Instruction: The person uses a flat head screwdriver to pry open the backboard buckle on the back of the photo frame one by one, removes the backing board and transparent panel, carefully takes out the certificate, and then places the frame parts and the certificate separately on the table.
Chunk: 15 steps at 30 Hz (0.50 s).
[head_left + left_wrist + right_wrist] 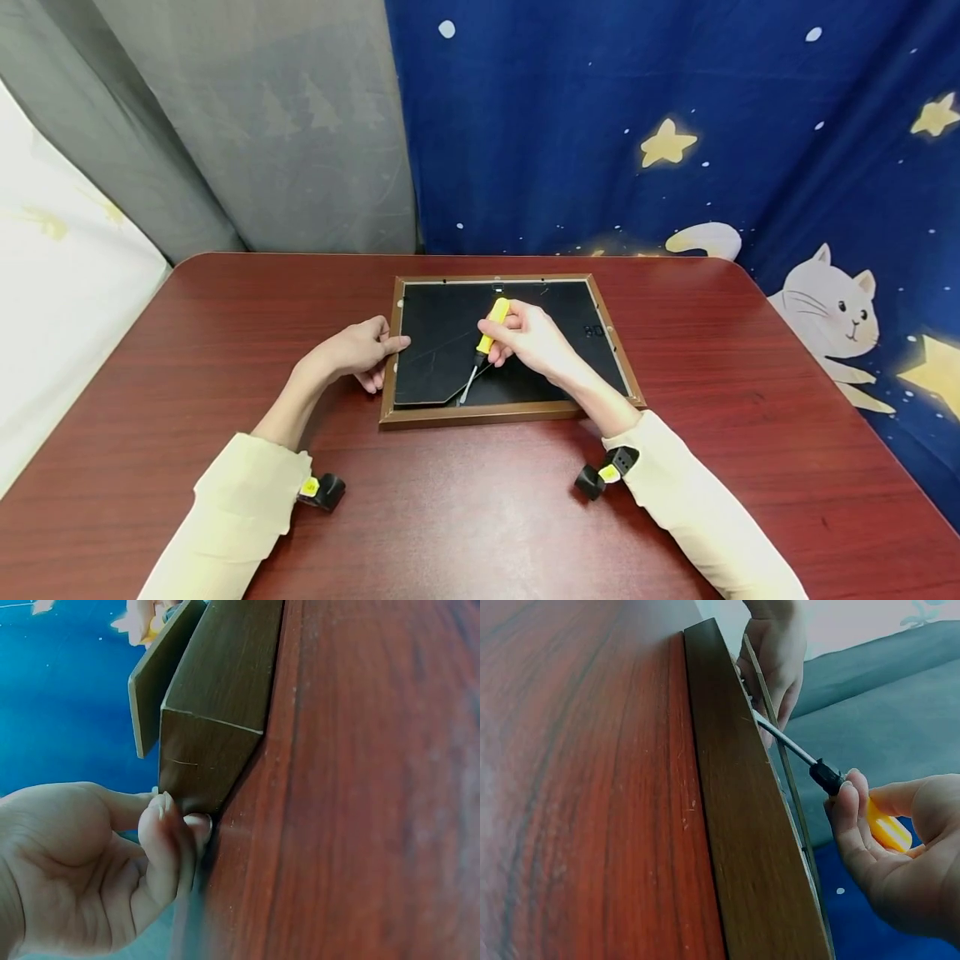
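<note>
A brown picture frame [487, 413] lies back side up on the table, its black backing board [435, 333] facing up. At the front left, the board's edge [137, 712] stands raised above the frame's rim. My left hand [358, 350] pinches the frame's left side, thumb on top and fingers along the outer edge. In my right hand [536, 337] is a screwdriver with a yellow handle [492, 317], held between thumb and fingers. Its metal shaft [787, 741] slants down to the front rim beside the raised board; the very tip is hidden in the right wrist view.
The reddish-brown wooden table [480, 517] extends on all sides of the frame. Behind it hang a grey curtain [300, 125] and a blue curtain [525, 125] with stars and a cat. Each wrist wears a small black camera [322, 492].
</note>
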Tool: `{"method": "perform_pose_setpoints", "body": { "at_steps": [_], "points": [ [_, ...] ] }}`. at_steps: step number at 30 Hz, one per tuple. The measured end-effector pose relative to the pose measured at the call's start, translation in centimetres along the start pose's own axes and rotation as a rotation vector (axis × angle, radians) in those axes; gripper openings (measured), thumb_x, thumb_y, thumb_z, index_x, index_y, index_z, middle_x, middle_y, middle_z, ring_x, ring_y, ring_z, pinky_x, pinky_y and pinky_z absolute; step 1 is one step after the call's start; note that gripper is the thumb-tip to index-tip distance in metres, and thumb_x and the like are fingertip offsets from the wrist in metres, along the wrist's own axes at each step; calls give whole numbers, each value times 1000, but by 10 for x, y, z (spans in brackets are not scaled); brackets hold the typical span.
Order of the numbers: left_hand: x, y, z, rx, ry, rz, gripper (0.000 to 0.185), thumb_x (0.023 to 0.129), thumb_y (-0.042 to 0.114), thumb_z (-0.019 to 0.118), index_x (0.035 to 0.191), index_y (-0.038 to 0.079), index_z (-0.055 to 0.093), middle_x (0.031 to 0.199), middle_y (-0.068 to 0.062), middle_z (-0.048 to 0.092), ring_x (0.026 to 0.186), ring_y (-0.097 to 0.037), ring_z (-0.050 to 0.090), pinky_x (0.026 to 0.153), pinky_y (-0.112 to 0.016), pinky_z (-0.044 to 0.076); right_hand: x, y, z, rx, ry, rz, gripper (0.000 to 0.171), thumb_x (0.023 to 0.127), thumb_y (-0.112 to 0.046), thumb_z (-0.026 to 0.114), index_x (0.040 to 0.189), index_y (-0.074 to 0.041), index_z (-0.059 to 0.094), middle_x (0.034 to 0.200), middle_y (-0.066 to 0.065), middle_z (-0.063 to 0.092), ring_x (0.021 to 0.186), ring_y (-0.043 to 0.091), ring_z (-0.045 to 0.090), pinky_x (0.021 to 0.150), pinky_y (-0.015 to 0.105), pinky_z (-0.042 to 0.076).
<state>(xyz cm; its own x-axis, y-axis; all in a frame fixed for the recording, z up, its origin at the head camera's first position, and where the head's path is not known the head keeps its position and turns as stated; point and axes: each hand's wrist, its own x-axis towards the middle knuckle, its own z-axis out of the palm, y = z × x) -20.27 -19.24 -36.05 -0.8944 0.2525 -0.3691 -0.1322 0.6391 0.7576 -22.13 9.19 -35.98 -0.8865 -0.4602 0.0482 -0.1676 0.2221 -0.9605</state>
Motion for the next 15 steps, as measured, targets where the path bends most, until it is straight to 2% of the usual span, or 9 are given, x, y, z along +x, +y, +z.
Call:
{"method": "perform_pose_setpoints", "body": {
  "at_steps": [8, 15],
  "points": [
    [3, -2, 0, -19, 4, 25, 31, 108, 26, 51, 97, 0, 41, 60, -12, 61, 45, -13, 58, 52, -30, 57, -2, 2, -1, -4, 57, 22, 27, 99, -17, 68, 107, 4, 54, 75, 14, 71, 62, 19, 69, 65, 34, 61],
    [3, -2, -1, -23, 1, 33, 30, 108, 25, 50, 96, 0, 41, 60, -11, 60, 45, -12, 58, 52, -30, 57, -1, 5, 3, 54, 67, 51, 26, 98, -14, 68, 106, 5, 53, 72, 12, 70, 58, 15, 67, 61, 29, 59]
  ]
}}
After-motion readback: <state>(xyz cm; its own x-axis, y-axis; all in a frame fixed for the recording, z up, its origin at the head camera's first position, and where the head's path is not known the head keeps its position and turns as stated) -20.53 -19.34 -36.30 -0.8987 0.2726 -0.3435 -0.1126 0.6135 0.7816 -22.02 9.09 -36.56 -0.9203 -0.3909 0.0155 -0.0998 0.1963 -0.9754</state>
